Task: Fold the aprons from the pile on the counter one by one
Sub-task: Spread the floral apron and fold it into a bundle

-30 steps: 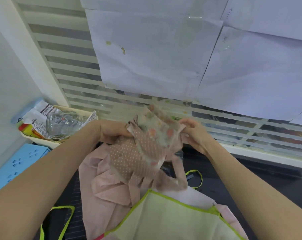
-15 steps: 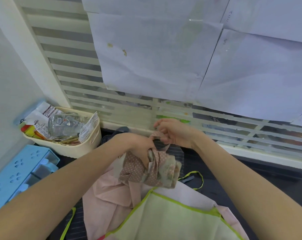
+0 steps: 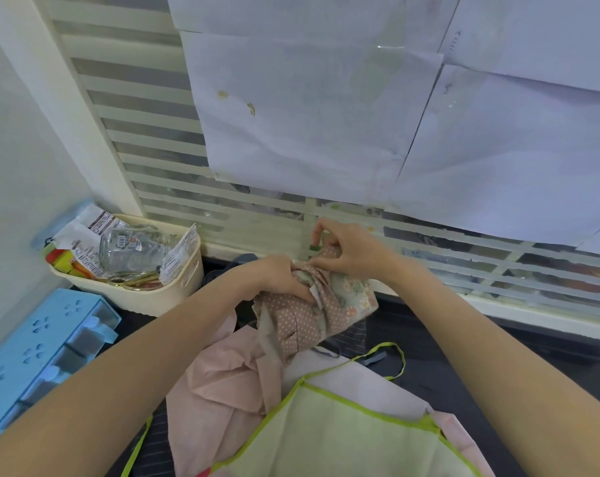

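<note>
A bunched apron (image 3: 329, 313) of pink dotted and pale floral cloth sits just above the dark counter (image 3: 470, 370) near the window sill. My left hand (image 3: 281, 278) grips its left side, fingers curled into the fabric. My right hand (image 3: 343, 251) pinches a fold at the top of the bundle. Below it lies the pile: a plain pink apron (image 3: 222, 390) and a pale green apron with lime trim (image 3: 343, 438) nearest me. Striped dark cloth (image 3: 157, 452) shows under them.
A cream basket (image 3: 174, 294) holding a glass jar, packets and scissors stands at the back left. A blue plastic organiser (image 3: 40, 352) lies along the left edge. White slatted window panels (image 3: 174, 173) covered with paper sheets rise right behind the counter.
The patterned apron was held up spread between both hands; it has been gathered into a tight bundle and lowered toward the counter, the hands closing together on it.
</note>
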The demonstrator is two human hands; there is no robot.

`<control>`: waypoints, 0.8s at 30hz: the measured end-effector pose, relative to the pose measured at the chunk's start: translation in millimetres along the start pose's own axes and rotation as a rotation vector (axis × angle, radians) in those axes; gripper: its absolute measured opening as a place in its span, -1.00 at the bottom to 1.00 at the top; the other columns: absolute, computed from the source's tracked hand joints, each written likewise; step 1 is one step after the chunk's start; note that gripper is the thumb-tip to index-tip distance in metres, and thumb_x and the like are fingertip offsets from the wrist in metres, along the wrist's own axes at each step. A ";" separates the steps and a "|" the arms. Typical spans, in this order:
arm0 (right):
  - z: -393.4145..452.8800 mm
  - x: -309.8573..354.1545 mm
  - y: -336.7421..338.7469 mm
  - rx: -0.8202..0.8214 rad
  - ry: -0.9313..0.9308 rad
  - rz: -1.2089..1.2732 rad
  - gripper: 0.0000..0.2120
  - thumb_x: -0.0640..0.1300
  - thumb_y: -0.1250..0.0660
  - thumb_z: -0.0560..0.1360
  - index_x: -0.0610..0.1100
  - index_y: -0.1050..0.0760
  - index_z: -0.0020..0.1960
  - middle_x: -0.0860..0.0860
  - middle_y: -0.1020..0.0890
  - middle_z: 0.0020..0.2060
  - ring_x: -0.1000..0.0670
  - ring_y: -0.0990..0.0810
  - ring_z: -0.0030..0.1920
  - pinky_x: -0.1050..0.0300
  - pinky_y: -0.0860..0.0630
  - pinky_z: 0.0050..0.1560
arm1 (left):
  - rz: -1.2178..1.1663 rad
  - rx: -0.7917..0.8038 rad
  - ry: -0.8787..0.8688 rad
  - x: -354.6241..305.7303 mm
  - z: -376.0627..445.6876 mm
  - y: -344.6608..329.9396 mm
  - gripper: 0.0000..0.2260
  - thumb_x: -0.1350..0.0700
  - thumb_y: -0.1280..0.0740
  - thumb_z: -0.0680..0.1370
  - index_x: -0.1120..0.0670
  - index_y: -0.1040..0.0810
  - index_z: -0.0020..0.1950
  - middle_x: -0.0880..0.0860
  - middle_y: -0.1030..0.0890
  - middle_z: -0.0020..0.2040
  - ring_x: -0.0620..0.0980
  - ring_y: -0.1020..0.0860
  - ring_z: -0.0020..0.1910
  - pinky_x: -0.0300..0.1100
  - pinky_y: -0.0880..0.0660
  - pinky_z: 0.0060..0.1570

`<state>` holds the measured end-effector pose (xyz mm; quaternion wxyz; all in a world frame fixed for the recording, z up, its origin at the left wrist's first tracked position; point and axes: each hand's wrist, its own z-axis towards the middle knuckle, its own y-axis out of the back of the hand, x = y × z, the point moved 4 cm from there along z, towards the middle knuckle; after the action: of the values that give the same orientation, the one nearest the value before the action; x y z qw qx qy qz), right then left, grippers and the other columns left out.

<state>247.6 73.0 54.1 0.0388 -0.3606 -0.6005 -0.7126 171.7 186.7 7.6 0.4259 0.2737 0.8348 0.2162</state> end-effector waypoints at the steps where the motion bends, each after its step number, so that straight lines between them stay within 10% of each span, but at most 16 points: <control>1: -0.7 -1.1 0.9 0.009 0.003 -0.006 -0.79 -0.10 -0.40 0.47 0.00 -0.35 -0.04 0.11 -0.36 -0.48 0.14 -0.29 -0.48 0.20 -0.21 -0.37 | -0.053 -0.013 0.008 2.7 0.3 1.4 -0.58 -0.06 -0.50 0.38 0.11 -0.54 0.14 0.06 -0.58 0.08 0.04 -0.54 0.07 -0.12 -0.48 0.05; 9: -4.7 -15.4 0.9 0.120 -0.091 -0.341 -0.76 0.08 -0.30 0.52 -0.08 -0.36 -0.08 0.15 -0.37 -0.38 0.14 -0.30 -0.36 0.30 -0.17 -0.32 | -0.184 -0.009 -0.144 -2.2 -0.6 -5.3 -0.50 0.09 -0.44 0.46 -0.02 -0.39 0.36 0.03 -0.51 0.21 -0.03 -0.47 0.13 -0.20 -0.39 0.07; 15: -1.8 -27.9 -6.8 0.079 -0.101 -0.466 -0.67 0.15 -0.15 0.58 -0.05 -0.43 -0.20 0.14 -0.41 -0.39 0.10 -0.36 -0.33 0.08 -0.19 0.12 | -0.064 -0.207 -0.154 -0.5 6.0 -3.3 -0.54 0.03 -0.44 0.44 0.03 -0.36 0.27 0.08 -0.53 0.19 0.09 -0.50 0.15 -0.01 -0.44 0.16; 20: -13.4 -30.8 -8.5 0.027 -0.019 -0.403 -0.72 0.18 -0.10 0.57 0.08 -0.50 -0.12 0.12 -0.60 -0.12 0.10 -0.42 0.01 -0.06 0.11 0.43 | 0.007 -0.235 -0.186 -2.0 2.0 5.4 -0.54 0.02 -0.42 0.46 0.02 -0.34 0.29 0.06 -0.52 0.19 0.09 -0.50 0.15 -0.02 -0.42 0.17; 24: -20.3 -47.8 -4.5 -0.028 -0.047 -0.426 -0.35 0.48 0.06 0.30 0.09 -0.58 -0.04 0.09 -0.54 0.06 0.04 -0.27 0.30 -0.09 0.15 0.43 | -0.020 -0.160 -0.257 -1.5 -4.4 9.8 -0.54 0.08 -0.42 0.47 0.02 -0.32 0.30 0.02 -0.50 0.18 0.04 -0.49 0.14 -0.10 -0.44 0.10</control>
<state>271.1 38.3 23.2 -0.1318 -0.2426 -0.6539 -0.7044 171.5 192.6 16.7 0.5517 0.2562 0.7562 0.2411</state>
